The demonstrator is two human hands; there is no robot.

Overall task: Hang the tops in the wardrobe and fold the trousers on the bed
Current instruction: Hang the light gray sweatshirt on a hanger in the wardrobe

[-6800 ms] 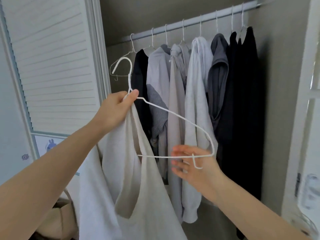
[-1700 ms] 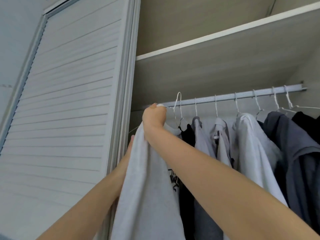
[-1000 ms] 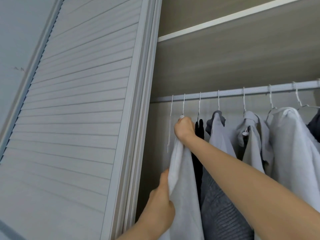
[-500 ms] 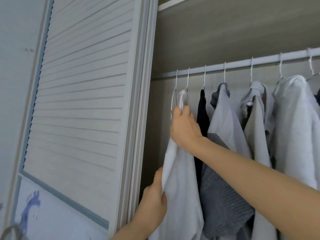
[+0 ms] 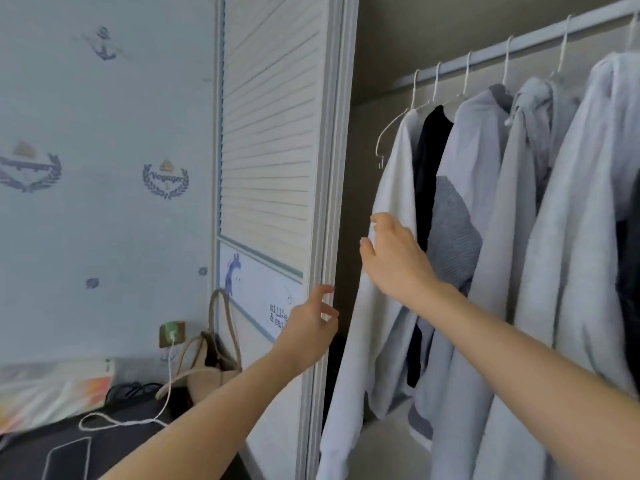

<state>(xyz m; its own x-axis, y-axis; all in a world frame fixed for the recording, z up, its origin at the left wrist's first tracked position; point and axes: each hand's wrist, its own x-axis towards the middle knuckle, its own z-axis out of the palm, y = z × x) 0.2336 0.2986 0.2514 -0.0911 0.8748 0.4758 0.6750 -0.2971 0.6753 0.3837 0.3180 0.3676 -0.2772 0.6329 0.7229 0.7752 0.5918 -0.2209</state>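
From the head view, the rail (image 5: 519, 39) runs across the top of the open wardrobe, and every top hangs from it on a wire hanger. The white top (image 5: 391, 209) is the leftmost garment on the rail, just beside the black top (image 5: 431, 157), with a grey top (image 5: 481, 161) and further pale tops to the right of that. The right hand (image 5: 394, 258) lies against the white top well below the rail, its fingers relaxed and loosely spread on the cloth. The left hand (image 5: 311, 323) hangs lower, left of the white top and in front of the slatted door (image 5: 270, 133), fingers loosely curled and holding nothing. Far below the rail at lower left, a beige bag (image 5: 207, 362) leans by the door, near a white cable (image 5: 138, 419).
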